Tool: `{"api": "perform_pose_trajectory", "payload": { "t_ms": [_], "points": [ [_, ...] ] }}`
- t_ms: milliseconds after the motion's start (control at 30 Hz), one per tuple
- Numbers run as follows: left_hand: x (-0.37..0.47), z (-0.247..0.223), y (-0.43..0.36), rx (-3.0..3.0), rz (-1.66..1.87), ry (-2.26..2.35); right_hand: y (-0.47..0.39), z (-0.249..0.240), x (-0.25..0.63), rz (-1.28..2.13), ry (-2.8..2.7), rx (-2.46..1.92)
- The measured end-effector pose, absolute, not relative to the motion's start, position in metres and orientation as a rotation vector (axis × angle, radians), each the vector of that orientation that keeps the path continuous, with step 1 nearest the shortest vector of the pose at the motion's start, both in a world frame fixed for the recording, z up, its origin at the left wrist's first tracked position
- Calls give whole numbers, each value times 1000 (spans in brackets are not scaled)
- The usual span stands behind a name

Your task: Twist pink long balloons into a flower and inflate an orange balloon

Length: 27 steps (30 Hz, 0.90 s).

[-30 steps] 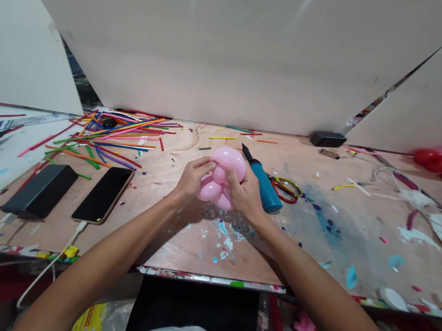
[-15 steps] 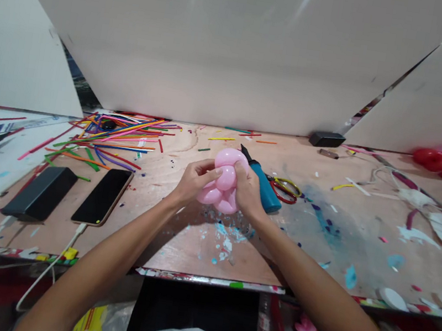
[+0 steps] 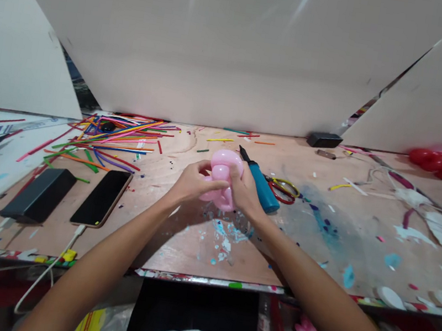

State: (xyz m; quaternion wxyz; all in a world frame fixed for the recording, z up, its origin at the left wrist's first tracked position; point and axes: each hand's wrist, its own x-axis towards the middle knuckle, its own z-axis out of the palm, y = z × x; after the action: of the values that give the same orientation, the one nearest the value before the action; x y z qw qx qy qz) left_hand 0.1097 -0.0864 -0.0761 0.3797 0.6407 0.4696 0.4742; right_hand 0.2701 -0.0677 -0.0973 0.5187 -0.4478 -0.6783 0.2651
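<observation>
A pink twisted balloon (image 3: 227,161), made of rounded bubbles, is held above the middle of the wooden table. My left hand (image 3: 194,182) grips its left side, the thumb laid across the front. On the right side my right hand (image 3: 245,190) has its fingers closed round the bubbles. Just behind my right hand lies a blue hand pump (image 3: 263,186) with a black nozzle. Scissors (image 3: 286,190) with yellow and red handles rest to the right of the pump.
Many long uninflated balloons (image 3: 124,139) are spread at the back left. Nearer are a black box (image 3: 40,194) and a phone (image 3: 102,197), both with white cables. Another black box (image 3: 324,140) stands by the white panel; red balloons (image 3: 431,160) lie far right.
My left thumb has moved across the front of the pink balloon, and my left fingers have shifted behind it. The balloon has turned slightly between my hands.
</observation>
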Motion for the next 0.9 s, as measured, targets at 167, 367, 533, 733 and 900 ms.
{"api": "perform_pose_trajectory", "payload": {
  "t_ms": [167, 367, 533, 733, 900],
  "points": [
    [109, -75, -89, 1601, 1228, 1133, -76, -91, 268, 682, -1647, -1071],
    [103, -75, -86, 1532, 1196, 957, -76, -88, 265, 714, -1534, -1071],
    [103, -76, -86, 1516, 1117, 820, -72, -91, 266, 793, -1455, -1109],
    [112, -79, -87, 1570, 1409, 1172, -74, -100, 265, 658, -1561, -1160],
    [113, -82, -86, 1582, 1471, 1118, -75, -98, 265, 633, -1514, -1146]
  ]
}}
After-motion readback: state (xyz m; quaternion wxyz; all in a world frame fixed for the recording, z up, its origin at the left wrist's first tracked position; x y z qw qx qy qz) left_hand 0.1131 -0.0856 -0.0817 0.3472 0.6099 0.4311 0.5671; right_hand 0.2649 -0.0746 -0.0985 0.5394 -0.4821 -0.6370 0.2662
